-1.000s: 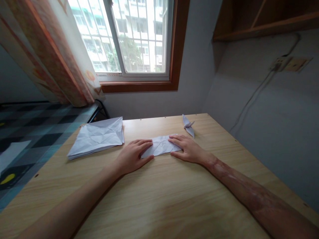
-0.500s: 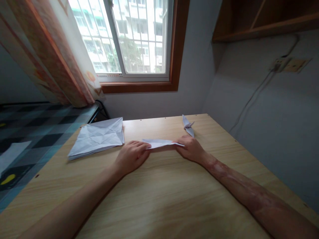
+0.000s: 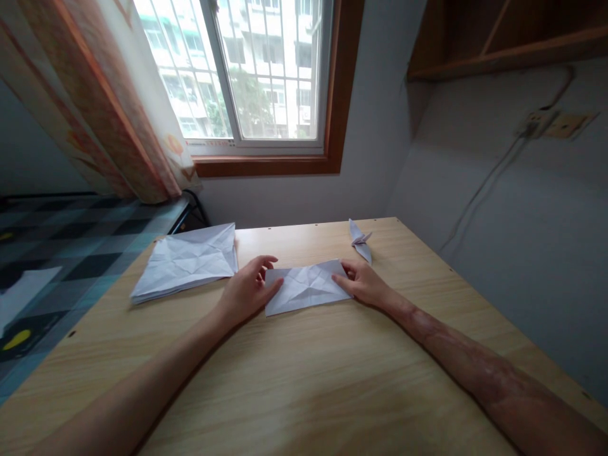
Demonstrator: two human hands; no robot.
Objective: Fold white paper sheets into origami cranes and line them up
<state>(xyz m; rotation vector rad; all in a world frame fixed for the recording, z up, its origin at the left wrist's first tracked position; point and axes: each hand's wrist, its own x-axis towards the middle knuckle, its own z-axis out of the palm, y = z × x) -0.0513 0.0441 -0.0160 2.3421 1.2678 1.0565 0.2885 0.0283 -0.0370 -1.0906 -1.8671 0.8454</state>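
A creased white sheet of paper (image 3: 308, 286), a folded rectangle, is between my hands over the wooden table. At its left end my left hand (image 3: 249, 286) has the thumb laid on the front face; its index finger sticks out past the edge and the other fingers are curled, partly hidden. My right hand (image 3: 363, 282) pinches the right end, thumb in front and fingers behind. Just beyond the right hand lies a folded paper crane (image 3: 360, 240). To the left rests a stack of creased white paper (image 3: 190, 259).
The wooden table (image 3: 285, 380) reaches to the wall below a barred window (image 3: 270, 76). A bed with a checked cover (image 3: 85, 237) adjoins on the left, with a white paper (image 3: 23, 291) on it. A cable (image 3: 484, 183) hangs down the right wall.
The paper, seen nearly edge-on before, now shows its broad creased face toward me. My left fingers have loosened and lifted, the thumb coming onto the front; the right thumb also shows in front.
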